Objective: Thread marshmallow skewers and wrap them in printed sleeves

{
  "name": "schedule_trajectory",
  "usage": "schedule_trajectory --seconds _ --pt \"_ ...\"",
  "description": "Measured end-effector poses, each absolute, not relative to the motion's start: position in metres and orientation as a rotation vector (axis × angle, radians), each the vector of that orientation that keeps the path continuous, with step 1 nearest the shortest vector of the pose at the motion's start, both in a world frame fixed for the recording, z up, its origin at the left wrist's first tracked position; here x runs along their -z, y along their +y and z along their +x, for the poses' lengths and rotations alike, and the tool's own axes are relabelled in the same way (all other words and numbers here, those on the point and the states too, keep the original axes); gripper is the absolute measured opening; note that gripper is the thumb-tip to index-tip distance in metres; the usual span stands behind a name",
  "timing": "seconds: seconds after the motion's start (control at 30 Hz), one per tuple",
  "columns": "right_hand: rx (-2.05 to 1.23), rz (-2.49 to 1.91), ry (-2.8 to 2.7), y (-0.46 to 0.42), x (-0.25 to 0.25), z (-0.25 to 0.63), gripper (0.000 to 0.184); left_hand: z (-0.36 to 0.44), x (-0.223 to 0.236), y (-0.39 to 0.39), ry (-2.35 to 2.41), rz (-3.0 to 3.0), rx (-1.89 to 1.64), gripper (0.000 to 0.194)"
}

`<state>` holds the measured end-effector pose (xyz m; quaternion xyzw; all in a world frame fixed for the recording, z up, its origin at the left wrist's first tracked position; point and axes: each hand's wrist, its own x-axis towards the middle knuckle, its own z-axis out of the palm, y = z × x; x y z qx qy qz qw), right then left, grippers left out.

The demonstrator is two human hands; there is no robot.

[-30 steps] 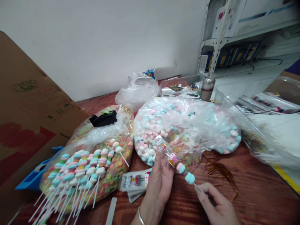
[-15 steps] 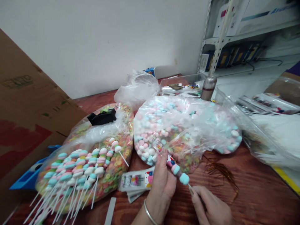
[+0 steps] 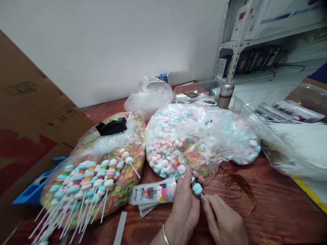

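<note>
My left hand [image 3: 186, 199], wearing a silver bangle, is closed around a printed clear plastic bag [image 3: 176, 159]. Partly inside that bag is a marshmallow skewer [image 3: 197, 189], with a blue marshmallow showing at its lower end. My right hand [image 3: 223, 217] pinches the skewer's white stick just below the marshmallow. My left palm and fingers hide the middle of the bag. Left of my wrist lies a small pile of flat printed bags [image 3: 150, 193]. Many finished-looking marshmallow skewers [image 3: 87, 177] rest on a large bag of ring-shaped candy [image 3: 125, 190].
A big bag of pastel marshmallows [image 3: 163, 136] lies behind my hands. Orange twist ties [image 3: 238, 185] are at right, beside a clear bin [image 3: 270, 146]. A black tape dispenser [image 3: 111, 126] sits on the candy bag. A metal bottle [image 3: 225, 95] and cardboard box [image 3: 33, 112] stand around.
Both hands have shifted slightly together. More of the marshmallow skewer is now covered by the printed bag and my left hand, and my right hand is closer to the left.
</note>
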<state>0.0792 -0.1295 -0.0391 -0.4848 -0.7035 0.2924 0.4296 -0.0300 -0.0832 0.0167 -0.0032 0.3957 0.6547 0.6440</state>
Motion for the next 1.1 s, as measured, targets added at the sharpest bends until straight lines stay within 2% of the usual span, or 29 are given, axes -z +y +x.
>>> schedule_trajectory --seconds 0.07,0.27,0.4,0.5,0.57,0.6,0.67,0.77,0.83,0.9,0.97,1.03,1.1 --pt "-0.782 -1.217 -1.74 -0.128 0.037 0.08 0.022 -0.032 -0.019 -0.083 0.88 0.0 -1.461 0.022" --pt "-1.354 -1.305 -1.235 -0.127 0.021 0.081 0.04 -0.06 -0.025 -0.066 0.794 0.031 -1.513 0.024" --pt "-1.944 -1.167 -0.829 -0.128 0.016 0.08 0.046 -0.062 -0.023 -0.061 0.739 0.043 -1.516 0.01" --pt "-2.285 -0.97 -0.627 -0.13 0.023 0.078 0.047 -0.056 -0.022 -0.06 0.771 0.004 -1.557 0.012" --pt "-2.197 -0.978 -0.82 -0.131 0.031 0.078 0.047 -0.053 -0.022 -0.06 0.812 -0.016 -1.57 0.012" --pt "-2.034 -1.037 -1.01 -0.131 0.036 0.078 0.046 -0.053 -0.022 -0.059 0.833 -0.027 -1.573 0.011" --pt "-1.477 -1.166 -1.456 -0.132 0.042 0.082 0.04 -0.052 -0.023 -0.059 0.871 -0.043 -1.575 0.011" --pt "-0.479 -1.222 -1.916 -0.133 0.047 0.088 0.019 -0.053 -0.025 -0.058 0.917 -0.042 -1.575 0.01" --pt "-0.106 -1.254 -2.007 -0.134 0.048 0.089 0.021 -0.053 -0.026 -0.058 0.939 -0.05 -1.589 0.009" --pt "-0.011 -1.318 -1.994 -0.137 0.048 0.088 0.029 -0.052 -0.026 -0.059 0.946 -0.067 -1.601 0.009" --pt "-0.07 -1.352 -1.923 -0.139 0.047 0.086 0.024 -0.051 -0.026 -0.06 0.933 -0.076 -1.6 0.01" --pt "-0.321 -1.346 -1.833 -0.14 0.045 0.085 0.018 -0.049 -0.027 -0.061 0.904 -0.066 -1.582 0.012" --pt "-0.823 -1.324 -1.681 -0.138 0.041 0.085 0.026 -0.048 -0.027 -0.063 0.858 -0.038 -1.562 0.015"
